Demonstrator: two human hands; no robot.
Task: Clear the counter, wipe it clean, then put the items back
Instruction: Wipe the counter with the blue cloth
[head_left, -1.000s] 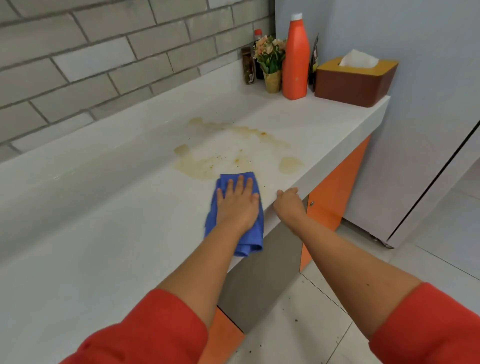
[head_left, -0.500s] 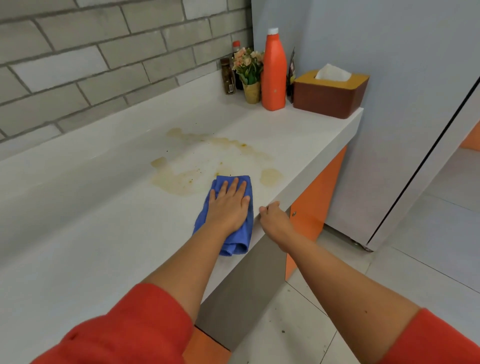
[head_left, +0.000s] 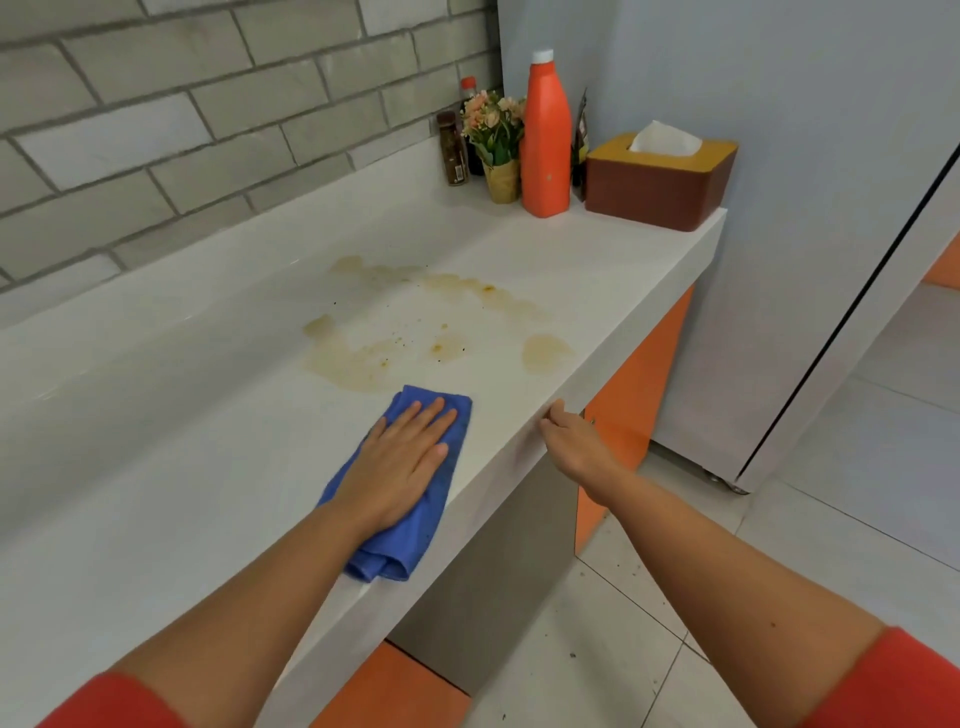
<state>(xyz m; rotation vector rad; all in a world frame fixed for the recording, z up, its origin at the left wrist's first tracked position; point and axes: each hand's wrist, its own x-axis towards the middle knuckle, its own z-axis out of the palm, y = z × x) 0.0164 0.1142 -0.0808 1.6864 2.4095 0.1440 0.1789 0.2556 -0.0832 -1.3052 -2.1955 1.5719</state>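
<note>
A folded blue cloth (head_left: 395, 551) lies on the white counter (head_left: 156, 441) close to its front edge. My left hand (head_left: 402, 462) presses flat on it, fingers straight and spread. The cloth's far end meets the near rim of a brownish spill (head_left: 363, 358) with dark specks that spreads over the middle of the counter. My right hand (head_left: 571, 441) holds the counter's front edge just right of the cloth, thumb on top and fingers curled against the face.
At the far end stand a spice jar (head_left: 453, 150), a small flower pot (head_left: 498, 140), a tall orange bottle (head_left: 545, 140) and a brown tissue box (head_left: 660, 182). A brick wall runs behind. A white appliance (head_left: 779, 208) stands at the counter's end; orange cabinets and tiled floor lie below.
My head has shifted, so the view moved. My left hand stays flat on the cloth at the spill's near rim; my right hand keeps to the counter edge.
</note>
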